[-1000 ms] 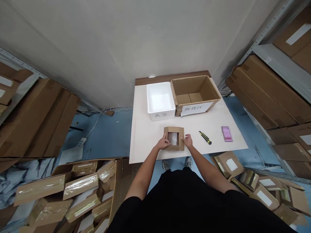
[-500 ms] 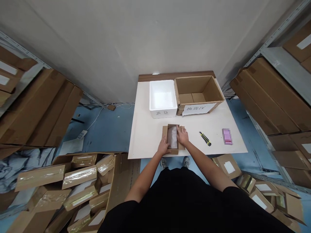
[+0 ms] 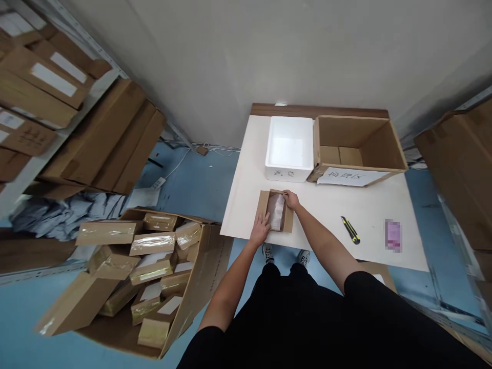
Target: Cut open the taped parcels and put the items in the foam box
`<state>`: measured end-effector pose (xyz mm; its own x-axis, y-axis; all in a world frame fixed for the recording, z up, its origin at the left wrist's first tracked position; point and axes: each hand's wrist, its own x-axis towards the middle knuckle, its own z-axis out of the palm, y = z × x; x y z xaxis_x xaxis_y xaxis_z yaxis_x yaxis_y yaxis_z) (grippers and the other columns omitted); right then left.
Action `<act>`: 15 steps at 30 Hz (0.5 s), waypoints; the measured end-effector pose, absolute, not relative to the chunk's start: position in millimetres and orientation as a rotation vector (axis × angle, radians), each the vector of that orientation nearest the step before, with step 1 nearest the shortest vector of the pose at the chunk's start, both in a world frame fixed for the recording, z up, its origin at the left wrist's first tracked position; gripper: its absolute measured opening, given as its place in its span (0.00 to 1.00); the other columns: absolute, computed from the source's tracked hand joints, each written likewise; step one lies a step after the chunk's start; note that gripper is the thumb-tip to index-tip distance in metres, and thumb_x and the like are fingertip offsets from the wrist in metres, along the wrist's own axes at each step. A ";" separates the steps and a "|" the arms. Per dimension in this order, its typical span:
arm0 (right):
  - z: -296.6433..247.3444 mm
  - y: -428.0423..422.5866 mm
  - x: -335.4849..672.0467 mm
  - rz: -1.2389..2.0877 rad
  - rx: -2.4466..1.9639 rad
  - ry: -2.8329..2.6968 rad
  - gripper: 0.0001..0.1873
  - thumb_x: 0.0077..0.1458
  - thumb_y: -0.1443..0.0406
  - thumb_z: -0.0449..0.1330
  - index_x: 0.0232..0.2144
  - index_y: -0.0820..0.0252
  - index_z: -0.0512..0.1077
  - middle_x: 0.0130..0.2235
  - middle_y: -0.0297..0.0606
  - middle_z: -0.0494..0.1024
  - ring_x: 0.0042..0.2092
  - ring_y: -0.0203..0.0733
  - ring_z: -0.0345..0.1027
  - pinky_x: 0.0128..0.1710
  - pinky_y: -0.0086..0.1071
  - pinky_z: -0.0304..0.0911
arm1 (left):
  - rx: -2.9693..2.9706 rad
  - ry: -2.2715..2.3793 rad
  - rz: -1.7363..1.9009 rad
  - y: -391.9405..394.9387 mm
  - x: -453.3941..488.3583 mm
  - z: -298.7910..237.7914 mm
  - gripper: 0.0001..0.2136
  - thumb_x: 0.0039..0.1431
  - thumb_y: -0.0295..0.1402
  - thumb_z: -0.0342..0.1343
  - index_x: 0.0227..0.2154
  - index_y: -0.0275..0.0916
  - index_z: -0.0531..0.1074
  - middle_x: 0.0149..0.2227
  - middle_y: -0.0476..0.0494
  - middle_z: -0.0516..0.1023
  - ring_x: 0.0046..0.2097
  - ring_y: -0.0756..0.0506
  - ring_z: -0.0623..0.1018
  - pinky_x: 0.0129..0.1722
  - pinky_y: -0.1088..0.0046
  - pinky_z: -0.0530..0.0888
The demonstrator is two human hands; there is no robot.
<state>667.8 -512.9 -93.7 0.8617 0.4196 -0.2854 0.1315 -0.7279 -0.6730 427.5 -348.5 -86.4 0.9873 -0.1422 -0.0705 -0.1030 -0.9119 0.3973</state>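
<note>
Taking the box as the centre of my clock, with 12 straight away from the wearer, I have a shelf of packages out at 10, and below it at 8 a bin loaded with taped parcels, standing beside the table.

At the table's near edge I see the left hand on the box's 8 o'clock side, fingers spread and resting along the wall and flap, closed round nothing that I can make out. The box lies at the middle of the near edge, mouth up, its side flaps folded out at 9 and 3. Inside is a pale, filmy wrap; what it covers I can't tell from here. At 12, well clear of the box, is a white tub. The right hand grips the box's rim at 1, fingertips hooked over the corner.

Further right come the open carton at 2, its wall touching the tub, then a knife lying untouched just past 3, and a blurred pink thing beyond it.

As I judge it, the opening is done; the wrap has not yet been taken out.
</note>
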 end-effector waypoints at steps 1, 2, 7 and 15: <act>-92.7 -493.5 671.4 0.572 -2.345 -0.410 0.21 0.66 0.66 0.54 0.58 0.58 0.77 0.56 0.43 0.82 0.56 0.48 0.74 0.61 0.38 0.65 | 2.732 -0.125 -0.134 -336.3 426.6 -86.8 0.03 0.66 0.29 0.59 0.36 0.40 0.77 0.78 0.46 0.52 0.79 0.31 0.44 0.74 0.38 0.57; -90.8 -475.5 674.7 0.591 -2.342 -0.424 0.21 0.66 0.66 0.55 0.56 0.58 0.79 0.56 0.43 0.82 0.56 0.48 0.74 0.61 0.37 0.65 | 2.728 -0.079 -0.146 -326.3 426.4 -87.1 0.03 0.66 0.29 0.60 0.36 0.41 0.77 0.78 0.47 0.51 0.79 0.31 0.44 0.74 0.39 0.58; -69.9 -436.8 676.6 0.504 -2.518 -0.396 0.25 0.63 0.66 0.59 0.62 0.63 0.74 0.65 0.54 0.73 0.66 0.56 0.62 0.67 0.49 0.55 | 2.675 0.022 -0.316 -314.2 434.2 -87.9 0.02 0.66 0.31 0.61 0.37 0.39 0.78 0.79 0.43 0.45 0.78 0.28 0.42 0.74 0.40 0.56; -68.0 -439.9 570.6 0.456 -2.432 -0.341 0.24 0.67 0.61 0.52 0.61 0.62 0.73 0.59 0.51 0.78 0.60 0.52 0.71 0.62 0.40 0.64 | 2.609 0.059 -0.429 -316.7 443.4 -83.1 0.08 0.65 0.31 0.61 0.45 0.41 0.80 0.79 0.45 0.46 0.78 0.27 0.40 0.76 0.37 0.43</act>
